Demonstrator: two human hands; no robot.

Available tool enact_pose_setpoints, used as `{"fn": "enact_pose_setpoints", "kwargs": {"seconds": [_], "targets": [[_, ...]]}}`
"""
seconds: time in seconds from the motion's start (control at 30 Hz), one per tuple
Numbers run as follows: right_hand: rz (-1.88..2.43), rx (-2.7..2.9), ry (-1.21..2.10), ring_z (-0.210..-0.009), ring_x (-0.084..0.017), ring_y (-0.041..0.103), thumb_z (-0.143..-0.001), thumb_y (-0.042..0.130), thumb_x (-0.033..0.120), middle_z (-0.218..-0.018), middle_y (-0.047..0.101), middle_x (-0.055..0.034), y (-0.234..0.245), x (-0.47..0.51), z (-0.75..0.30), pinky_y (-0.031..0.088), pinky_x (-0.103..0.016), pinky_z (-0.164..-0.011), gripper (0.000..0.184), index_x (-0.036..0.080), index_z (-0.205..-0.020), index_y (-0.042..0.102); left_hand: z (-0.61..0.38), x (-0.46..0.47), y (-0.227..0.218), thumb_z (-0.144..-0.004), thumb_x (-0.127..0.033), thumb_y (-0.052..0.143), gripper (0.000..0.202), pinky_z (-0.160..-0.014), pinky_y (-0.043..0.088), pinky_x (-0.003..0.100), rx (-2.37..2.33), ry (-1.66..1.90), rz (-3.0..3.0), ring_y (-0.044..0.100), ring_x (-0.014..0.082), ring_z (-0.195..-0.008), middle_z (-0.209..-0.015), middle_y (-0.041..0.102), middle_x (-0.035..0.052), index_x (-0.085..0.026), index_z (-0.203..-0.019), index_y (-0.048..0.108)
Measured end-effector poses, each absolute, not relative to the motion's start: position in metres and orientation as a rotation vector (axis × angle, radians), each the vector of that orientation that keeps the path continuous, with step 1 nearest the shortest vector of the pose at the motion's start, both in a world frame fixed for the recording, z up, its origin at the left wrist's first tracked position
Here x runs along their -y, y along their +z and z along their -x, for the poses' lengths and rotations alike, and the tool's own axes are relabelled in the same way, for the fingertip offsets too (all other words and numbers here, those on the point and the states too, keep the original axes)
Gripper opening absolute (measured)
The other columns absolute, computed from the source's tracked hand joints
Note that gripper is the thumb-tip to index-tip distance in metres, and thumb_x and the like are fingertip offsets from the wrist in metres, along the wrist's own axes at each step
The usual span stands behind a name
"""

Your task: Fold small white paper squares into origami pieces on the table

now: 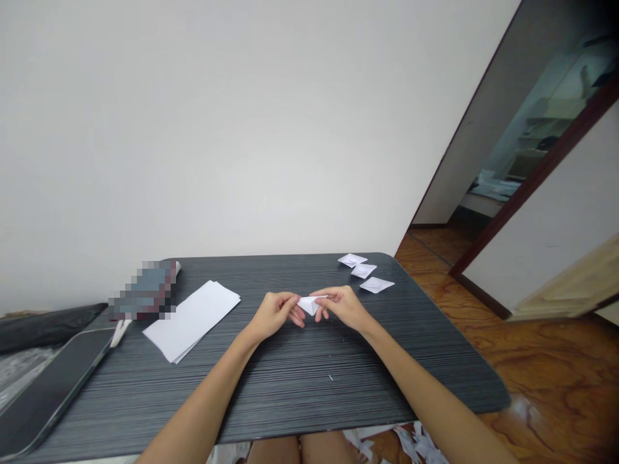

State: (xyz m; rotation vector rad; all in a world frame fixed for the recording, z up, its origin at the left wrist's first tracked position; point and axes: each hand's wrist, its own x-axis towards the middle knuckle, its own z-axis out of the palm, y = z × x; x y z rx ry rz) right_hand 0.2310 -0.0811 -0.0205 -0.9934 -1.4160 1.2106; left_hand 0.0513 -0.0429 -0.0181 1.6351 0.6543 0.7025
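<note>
My left hand and my right hand meet over the middle of the dark striped table. Between them they pinch a small folded piece of white paper, each hand closed on one end of it. The paper is held just above the tabletop. Three finished folded paper shapes lie at the far right corner of the table, beyond my right hand.
A stack of white paper sheets lies left of my hands. A blurred-out object sits behind it. A dark phone rests at the left edge. Paper scraps lie on the wooden floor at the right.
</note>
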Motion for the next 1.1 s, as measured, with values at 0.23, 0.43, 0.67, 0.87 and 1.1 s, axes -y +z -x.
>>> {"fn": "enact_pose_setpoints", "kwargs": {"seconds": [0.23, 0.43, 0.67, 0.87, 1.1], "targets": [[1.033, 1.452, 1.160, -0.045, -0.010, 0.053, -0.067, 0.059, 0.033, -0.054, 0.063, -0.0053, -0.017, 0.083, -0.227, 0.038, -0.022, -0.044, 0.030, 0.007, -0.082, 0.064, -0.052, 0.050, -0.015, -0.081, -0.034, 0.040, 0.029, -0.050, 0.045, 0.019, -0.736, 0.789, -2.057, 0.057, 0.0097, -0.046, -0.056, 0.061, 0.0026, -0.012, -0.071, 0.057], [1.051, 1.467, 1.134, -0.046, -0.011, 0.052, -0.067, 0.058, 0.035, -0.051, 0.060, -0.0035, -0.016, 0.084, -0.224, 0.036, -0.021, -0.042, 0.031, 0.009, -0.082, 0.064, -0.052, 0.053, -0.011, -0.082, -0.035, 0.039, 0.033, -0.040, 0.037, 0.014, -0.747, 0.793, -2.151, 0.045, 0.0045, -0.033, -0.044, 0.051, -0.0025, -0.013, -0.062, 0.055], [1.082, 1.500, 1.073, -0.039, -0.006, 0.042, -0.065, 0.061, 0.031, -0.042, 0.049, 0.0033, -0.011, 0.087, -0.220, 0.033, -0.020, -0.043, 0.023, 0.010, -0.075, 0.065, -0.055, 0.058, -0.012, -0.081, -0.034, 0.040, 0.032, -0.036, 0.034, 0.014, -0.733, 0.829, -2.109, 0.043, 0.0039, -0.032, -0.043, 0.050, -0.0025, -0.013, -0.062, 0.054], [1.116, 1.503, 1.100, -0.031, -0.006, 0.040, -0.068, 0.058, 0.035, -0.035, 0.046, 0.0052, -0.011, 0.087, -0.225, 0.030, -0.020, -0.039, 0.026, 0.010, -0.072, 0.063, -0.055, 0.059, -0.012, -0.081, -0.035, 0.040, 0.035, -0.032, 0.033, 0.014, -0.743, 0.811, -1.985, 0.042, 0.0040, -0.029, -0.041, 0.050, -0.0019, -0.012, -0.058, 0.053], [1.009, 1.598, 1.236, -0.034, -0.007, 0.045, -0.078, 0.044, 0.037, -0.039, 0.056, 0.0009, -0.018, 0.084, -0.234, 0.028, -0.018, -0.040, 0.035, 0.007, -0.088, 0.059, -0.055, 0.057, -0.015, -0.082, -0.038, 0.037, 0.038, -0.028, 0.032, 0.013, -0.713, 0.736, -1.788, 0.046, 0.0060, -0.028, -0.041, 0.054, 0.0004, -0.011, -0.057, 0.048]]}}
